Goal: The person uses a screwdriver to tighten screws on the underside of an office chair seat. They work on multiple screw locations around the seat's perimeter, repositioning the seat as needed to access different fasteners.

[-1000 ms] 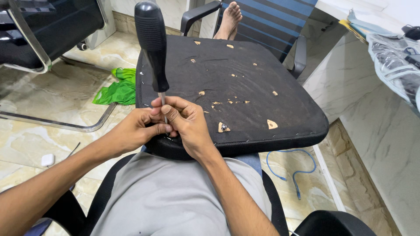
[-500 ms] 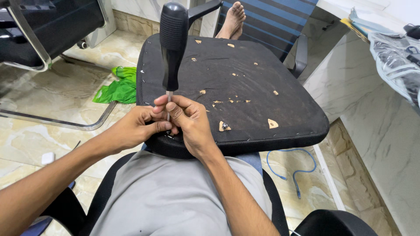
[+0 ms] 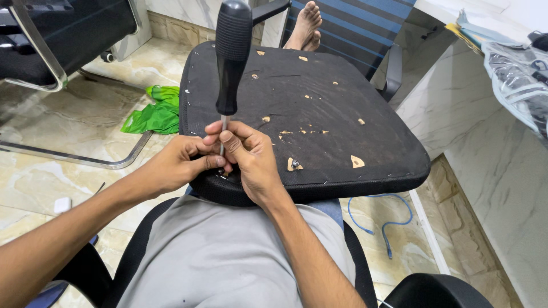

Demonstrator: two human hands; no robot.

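Pinching the upright screwdriver (image 3: 231, 63) shaft, left hand (image 3: 180, 162) and right hand (image 3: 251, 159) meet, fingers curled, on the seat pad (image 3: 342, 108).

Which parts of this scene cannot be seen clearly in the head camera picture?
- Screwdriver tip: hidden between the left hand and right hand.
- What the tip meets on the seat pad: covered by fingers.
- Bare foot beyond the pad: its owner is cut off by the top edge.
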